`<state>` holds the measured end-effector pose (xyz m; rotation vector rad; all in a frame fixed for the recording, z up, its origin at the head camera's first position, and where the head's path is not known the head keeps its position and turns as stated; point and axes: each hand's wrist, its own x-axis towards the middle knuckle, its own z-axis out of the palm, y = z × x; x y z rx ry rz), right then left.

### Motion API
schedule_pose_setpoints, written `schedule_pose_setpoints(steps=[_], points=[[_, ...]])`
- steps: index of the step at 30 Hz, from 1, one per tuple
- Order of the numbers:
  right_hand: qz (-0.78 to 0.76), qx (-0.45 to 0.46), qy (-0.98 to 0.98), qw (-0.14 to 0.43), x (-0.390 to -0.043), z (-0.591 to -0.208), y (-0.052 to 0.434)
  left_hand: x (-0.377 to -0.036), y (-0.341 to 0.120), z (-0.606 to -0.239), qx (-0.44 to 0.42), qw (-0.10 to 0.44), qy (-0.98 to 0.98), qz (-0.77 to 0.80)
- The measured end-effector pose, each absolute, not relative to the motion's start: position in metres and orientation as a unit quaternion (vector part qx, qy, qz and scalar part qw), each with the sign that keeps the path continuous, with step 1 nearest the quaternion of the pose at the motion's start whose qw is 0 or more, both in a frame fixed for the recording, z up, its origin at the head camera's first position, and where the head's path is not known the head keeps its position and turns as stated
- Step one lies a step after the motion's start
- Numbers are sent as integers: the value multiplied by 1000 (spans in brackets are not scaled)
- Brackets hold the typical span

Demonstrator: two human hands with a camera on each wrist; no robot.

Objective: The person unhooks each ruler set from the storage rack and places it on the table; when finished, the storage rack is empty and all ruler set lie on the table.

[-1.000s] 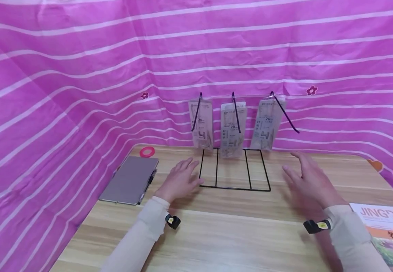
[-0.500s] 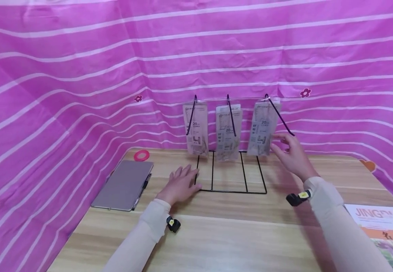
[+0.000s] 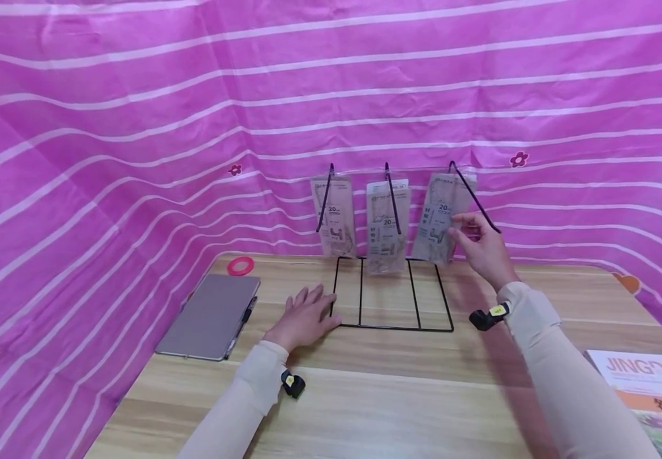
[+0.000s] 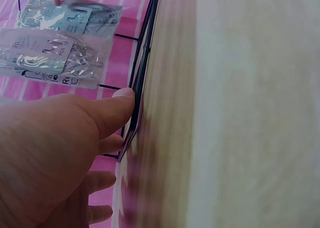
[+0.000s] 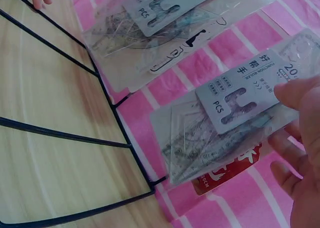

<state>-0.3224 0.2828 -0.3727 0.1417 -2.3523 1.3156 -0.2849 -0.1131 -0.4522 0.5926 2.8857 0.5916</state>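
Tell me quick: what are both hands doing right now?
Left hand: open, flat on the table, touching the wire rack.
Right hand: pinching the rightmost hanging packet.

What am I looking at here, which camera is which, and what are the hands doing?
These are a person's bare hands, no machine. The wide picture comes from a head camera; the two close ones come from cameras on each wrist. On the table stands a black wire rack with three packets hanging from its hooks. The left hand rests flat at the rack's base. The right hand pinches the right packet. A grey notebook, a pink ring and a magazine also lie there.
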Motion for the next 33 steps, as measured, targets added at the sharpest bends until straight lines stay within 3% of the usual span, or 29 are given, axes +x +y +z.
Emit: schedule_pose_setpoints(steps=[9, 33], points=[[443, 72, -850, 277, -304, -371, 283, -281, -112, -450, 191, 70, 960, 194], [389, 121, -882, 237, -193, -357, 303, -282, -116, -451, 209, 69, 956, 195]])
